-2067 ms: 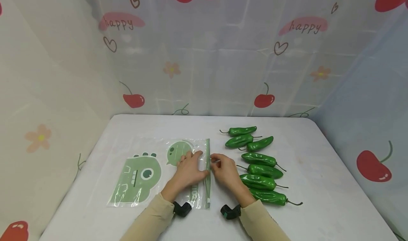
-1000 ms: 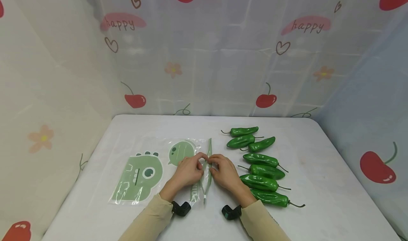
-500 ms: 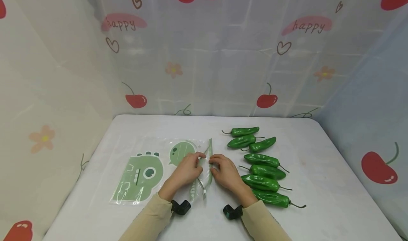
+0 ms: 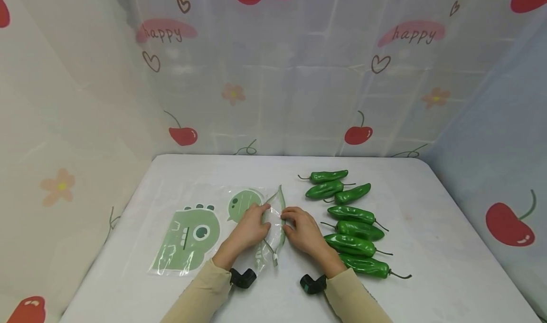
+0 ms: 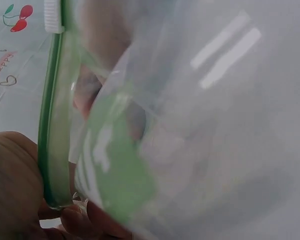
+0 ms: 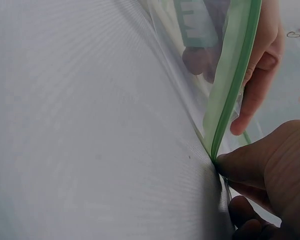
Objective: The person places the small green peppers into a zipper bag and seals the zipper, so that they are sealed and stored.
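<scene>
Lettering reading "happy" (image 4: 160, 33) is showing twice on the pale, cherry-printed sheet (image 4: 282, 95) behind the white table (image 4: 427, 285). On the table, a clear plastic zip bag (image 4: 205, 232) with green dinosaur print is lying with its mouth gaping; its own lettering (image 4: 258, 255) is sitting partly hidden, unreadable. My right hand (image 4: 302, 230) is pinching the green zip edge (image 6: 235, 75); my left hand (image 4: 249, 228) is gripping the opposite edge. Seven glossy green peppers (image 4: 352, 213) are lying to the right.
</scene>
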Demonstrator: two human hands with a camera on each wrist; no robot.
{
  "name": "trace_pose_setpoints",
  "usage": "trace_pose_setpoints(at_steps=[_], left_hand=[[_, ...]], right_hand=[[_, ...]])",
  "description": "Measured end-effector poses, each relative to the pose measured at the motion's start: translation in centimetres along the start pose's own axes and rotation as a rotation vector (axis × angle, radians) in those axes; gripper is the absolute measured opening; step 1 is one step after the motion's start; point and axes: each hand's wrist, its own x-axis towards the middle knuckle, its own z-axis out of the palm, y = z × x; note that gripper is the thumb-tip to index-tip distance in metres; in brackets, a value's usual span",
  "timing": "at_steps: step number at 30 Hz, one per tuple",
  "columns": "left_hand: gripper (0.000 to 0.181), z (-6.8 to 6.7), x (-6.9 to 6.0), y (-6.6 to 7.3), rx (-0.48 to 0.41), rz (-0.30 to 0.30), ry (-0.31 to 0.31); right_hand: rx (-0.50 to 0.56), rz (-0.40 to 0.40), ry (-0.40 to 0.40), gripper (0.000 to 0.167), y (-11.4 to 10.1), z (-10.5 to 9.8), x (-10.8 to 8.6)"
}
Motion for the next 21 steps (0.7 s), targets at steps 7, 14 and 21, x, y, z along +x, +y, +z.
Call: trace_pose_setpoints(at_steps=[7,14,21], left_hand=[[0.076,-0.4,0.0,0.1,0.0,-0.048,-0.034],[0.095,-0.8,0.2,0.3,0.017,-0.092,-0.069],[0.102,-1.6,0.1,0.2,0.02,-0.041,-0.099]], right_hand=[[0.008,-0.009,0.005,0.022,0.0,0.0,0.0],[0.005,-0.007,0.0,0.022,0.0,0.0,0.0],[0.013,-0.005,0.003,0.022,0.0,-0.1,0.1]])
